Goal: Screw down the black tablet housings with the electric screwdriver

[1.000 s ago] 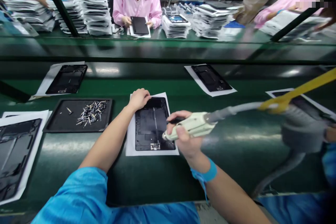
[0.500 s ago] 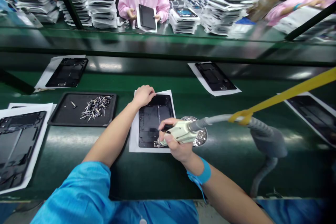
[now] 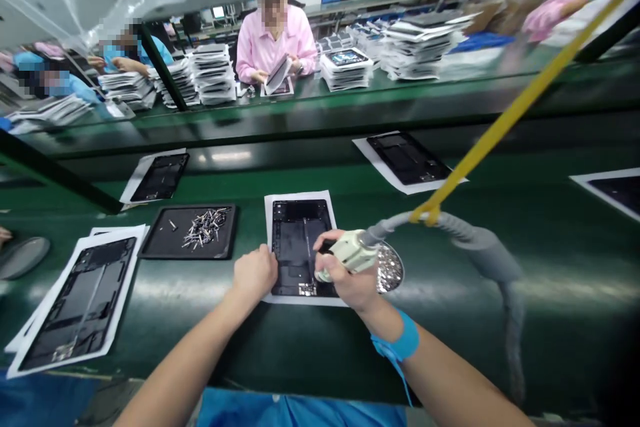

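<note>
A black tablet housing [image 3: 291, 250] lies on a white paper sheet [image 3: 300, 195] in front of me. My left hand [image 3: 256, 271] has its fingers curled against the housing's left edge; the fingertips are partly hidden. In my right hand [image 3: 353, 280] is a pale green corded hand tool [image 3: 351, 251], held over the housing's lower right part. The tool's tip is hidden by my fingers. Its grey cable [image 3: 457, 232] hangs from a yellow strap [image 3: 505, 127]. Behind the tool, partly covered, stands a round dish [image 3: 401, 271] of small shiny metal pieces.
A black tray [image 3: 160, 240] with a heap of small parts [image 3: 206, 228] stands at left. More housings on paper lie around, including one at left [image 3: 83, 307] and one at back right [image 3: 410, 159]. Across the bench, a person in pink [image 3: 275, 40] sits among paper stacks [image 3: 213, 73].
My left hand has moved from the housing's upper left corner down to its lower left edge. My right hand keeps the tool near the housing's lower part. The view has tilted up.
</note>
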`<state>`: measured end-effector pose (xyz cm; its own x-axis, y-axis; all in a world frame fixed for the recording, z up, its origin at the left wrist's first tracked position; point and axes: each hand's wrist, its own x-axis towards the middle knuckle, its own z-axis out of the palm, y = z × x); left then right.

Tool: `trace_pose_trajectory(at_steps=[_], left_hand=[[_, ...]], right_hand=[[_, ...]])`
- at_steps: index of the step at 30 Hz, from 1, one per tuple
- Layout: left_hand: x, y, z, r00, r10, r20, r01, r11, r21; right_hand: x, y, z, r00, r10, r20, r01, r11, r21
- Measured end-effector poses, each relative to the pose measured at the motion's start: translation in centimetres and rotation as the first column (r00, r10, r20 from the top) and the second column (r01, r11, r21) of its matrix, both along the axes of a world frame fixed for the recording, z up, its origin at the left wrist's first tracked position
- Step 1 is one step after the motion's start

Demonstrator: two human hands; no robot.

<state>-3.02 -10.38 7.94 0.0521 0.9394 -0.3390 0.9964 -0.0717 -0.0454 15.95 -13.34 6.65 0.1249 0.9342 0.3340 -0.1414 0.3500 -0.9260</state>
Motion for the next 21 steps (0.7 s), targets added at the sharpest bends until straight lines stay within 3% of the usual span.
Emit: trace_pose_trajectory(at_steps=[3,5,11,15,18,21], left_hand=[[0.5,1.0,-0.8,0.998,0.026,0.057,-0.031,0.996,0.084],[0.0,3.5,-0.6,0.993,0.046,0.106,-0.063,0.983,0.171],[-2.9,16.3,2.7,0.965,0.116,0.235,-0.195,0.916,0.351],[-4.5,22.5,2.8,0.952,0.205,0.227,-0.279,0.886,0.37],[-8.2,24.5,1.9,0.937,0.292,0.19,-0.343,0.868,0.358],[-14.6,24.4,2.1,0.915,0.384,0.12,-0.4,0.839,0.369]], right_hand=[[1.0,0.2,0.8,0.995,-0.044,-0.091,0.05,0.997,0.056],[1.5,0.3,1.2,0.991,-0.084,-0.107,0.09,0.995,0.051],[2.1,0.5,0.8,0.99,-0.125,-0.068,0.127,0.992,0.02],[2.7,0.6,0.2,0.988,-0.148,-0.033,0.148,0.989,-0.004],[3.1,0.6,0.3,0.984,-0.175,-0.025,0.174,0.984,-0.019],[3.4,0.6,0.8,0.983,-0.182,-0.037,0.18,0.983,-0.041]])
